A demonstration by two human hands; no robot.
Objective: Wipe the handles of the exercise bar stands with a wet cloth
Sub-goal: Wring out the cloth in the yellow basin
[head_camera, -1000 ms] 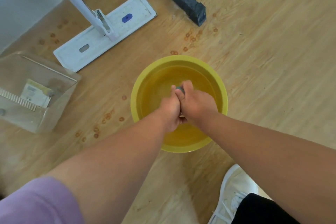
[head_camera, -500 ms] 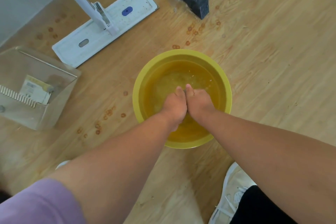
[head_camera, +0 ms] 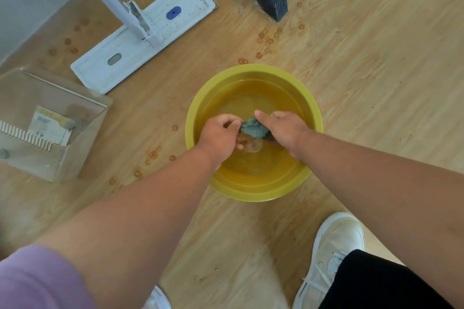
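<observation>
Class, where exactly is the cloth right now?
In the head view, the grey-green cloth is held between the left hand and right hand, over the yellow basin.

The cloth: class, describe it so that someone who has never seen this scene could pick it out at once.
Find the yellow basin of water on the wooden floor. Above the water, the left hand and right hand hold a small bunched cloth between them. It is the only grey-green, soft thing there.

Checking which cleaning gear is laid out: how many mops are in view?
1. The flat white mop lies on the floor left of the yellow basin, its handle running out of the top edge. Others may be outside the frame.
</observation>
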